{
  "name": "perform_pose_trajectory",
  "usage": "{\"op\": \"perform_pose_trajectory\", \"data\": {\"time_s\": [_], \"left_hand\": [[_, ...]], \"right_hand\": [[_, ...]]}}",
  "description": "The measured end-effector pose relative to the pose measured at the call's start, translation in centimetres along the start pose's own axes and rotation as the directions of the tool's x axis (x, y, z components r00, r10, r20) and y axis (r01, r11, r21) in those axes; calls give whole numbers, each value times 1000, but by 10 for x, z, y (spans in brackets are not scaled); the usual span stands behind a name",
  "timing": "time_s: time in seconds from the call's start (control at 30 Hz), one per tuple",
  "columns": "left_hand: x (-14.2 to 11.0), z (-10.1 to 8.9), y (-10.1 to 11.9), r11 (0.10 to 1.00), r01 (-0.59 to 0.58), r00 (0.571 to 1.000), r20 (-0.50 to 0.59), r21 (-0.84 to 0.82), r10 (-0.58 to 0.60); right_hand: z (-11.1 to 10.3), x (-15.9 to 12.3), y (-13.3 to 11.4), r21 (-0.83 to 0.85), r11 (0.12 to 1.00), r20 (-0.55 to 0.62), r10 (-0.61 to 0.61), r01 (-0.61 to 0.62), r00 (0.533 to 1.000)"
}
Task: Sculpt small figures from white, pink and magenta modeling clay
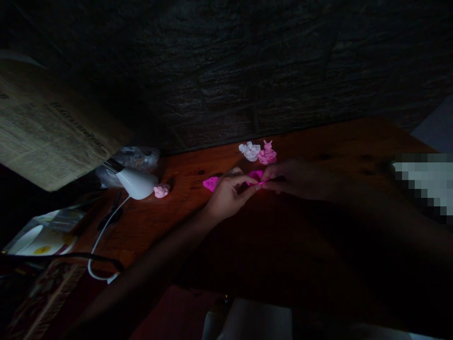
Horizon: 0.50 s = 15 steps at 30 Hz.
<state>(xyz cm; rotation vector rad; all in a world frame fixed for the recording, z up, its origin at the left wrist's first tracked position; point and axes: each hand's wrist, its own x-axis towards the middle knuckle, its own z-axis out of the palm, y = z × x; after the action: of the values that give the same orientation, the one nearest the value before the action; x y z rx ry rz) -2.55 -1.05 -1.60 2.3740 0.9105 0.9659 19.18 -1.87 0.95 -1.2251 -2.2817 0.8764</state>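
Both my hands meet over the wooden table, fingertips pinched on a small piece of bright magenta modelling clay (256, 176). My left hand (226, 194) grips its near left side with thumb and fingers. My right hand (292, 178) pinches it from the right and is partly lost in shadow. Another magenta clay piece (210, 183) lies just left of my left hand, partly covered by it. Behind the hands stand a white clay figure (249, 151) and a pink clay figure (267, 154) with two ear-like points, side by side. The dim light hides fine detail.
A lamp with a white base (138, 183) and a newspaper-print shade (53, 125) stands at left, its white cable (95, 248) trailing off the table (184, 198). Nearby are a pale pink lump (162, 190) and a clear plastic bag (141, 157). A dark stone wall (219, 85) rises behind.
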Motion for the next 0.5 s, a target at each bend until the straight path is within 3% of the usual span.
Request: {"op": "perform_pose_trajectory", "data": {"time_s": [0.2,0.5], "left_hand": [[2,-3,2,994,-67,995,77,84,60],[4,-14,-6,995,-57,996,68,85,51]], "right_hand": [[0,-1,2,37,999,3,-33,33,999],[-1,-3,5,61,998,4,-24,23,1000]]}}
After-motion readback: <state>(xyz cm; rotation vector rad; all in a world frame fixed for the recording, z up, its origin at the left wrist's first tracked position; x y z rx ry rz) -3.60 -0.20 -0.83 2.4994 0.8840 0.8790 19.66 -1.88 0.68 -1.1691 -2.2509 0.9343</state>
